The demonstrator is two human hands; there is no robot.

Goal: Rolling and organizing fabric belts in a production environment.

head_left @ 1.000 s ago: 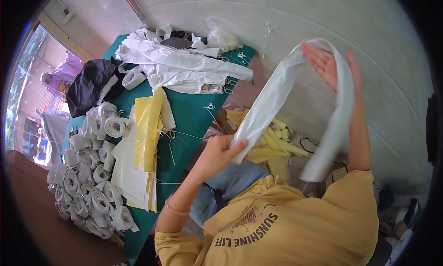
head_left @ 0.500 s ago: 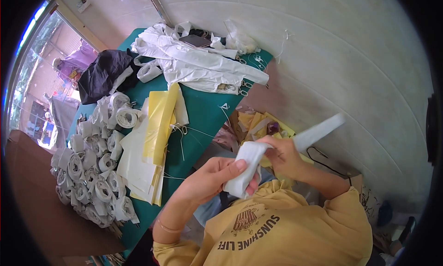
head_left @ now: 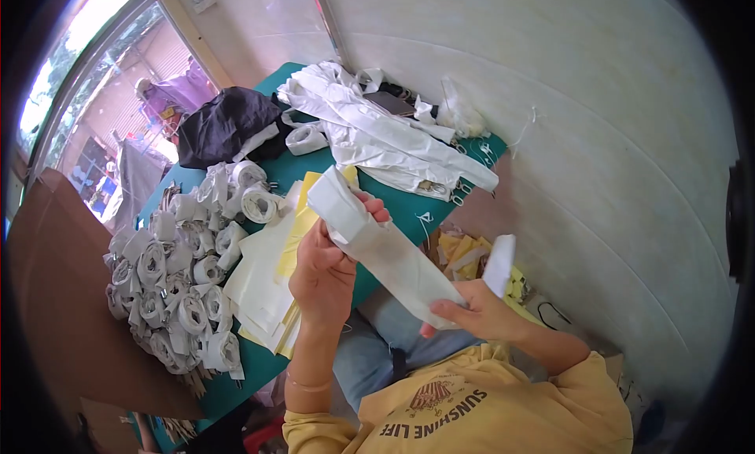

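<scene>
A long white fabric strip [head_left: 393, 267] stretches between my two hands. My left hand [head_left: 324, 269] is closed on its folded or wound end, raised over the table's near edge, with the fingertips showing behind it. My right hand [head_left: 481, 311] pinches the strip lower down and to the right. Beyond that hand the strip's loose tail [head_left: 499, 267] sticks up. Just behind my left hand lie yellow and cream sheets [head_left: 271, 273], partly covered by the hand and the strip.
On the green table [head_left: 405, 210], several rolled white strips [head_left: 189, 273] are heaped at the left. White cloth [head_left: 385, 131] and a black cloth bundle [head_left: 228, 127] lie farther back. A brown cardboard panel [head_left: 75, 297] stands at the left. Yellow scraps [head_left: 464, 253] sit below the table's right edge.
My left hand has moved up and forward with the folded end, while my right hand has come lower. A longer stretch of strip now spans between them. The view has shifted too.
</scene>
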